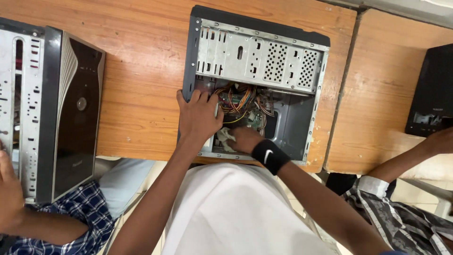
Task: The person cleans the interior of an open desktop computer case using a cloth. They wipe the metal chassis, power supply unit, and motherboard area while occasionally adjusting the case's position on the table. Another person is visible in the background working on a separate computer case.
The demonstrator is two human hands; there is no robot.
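An open desktop computer case [283, 118] lies on its side on a wooden table [137, 71], its metal drive cage at the far end and a tangle of coloured wires [240, 101] over the green board inside. My left hand [198, 115] rests flat on the case's left wall and near corner, fingers spread. Inside the case near the front edge, my right hand [245, 139], with a black wristband, is closed around a crumpled white cloth [225, 138] that it presses against the inside of the case.
A second computer case [56, 108] with a black front panel stands at the left, where another person's hand [9, 189] and checked sleeve reach. At the right another person's arm [415, 156] reaches toward a black device [434, 94] on a neighbouring table.
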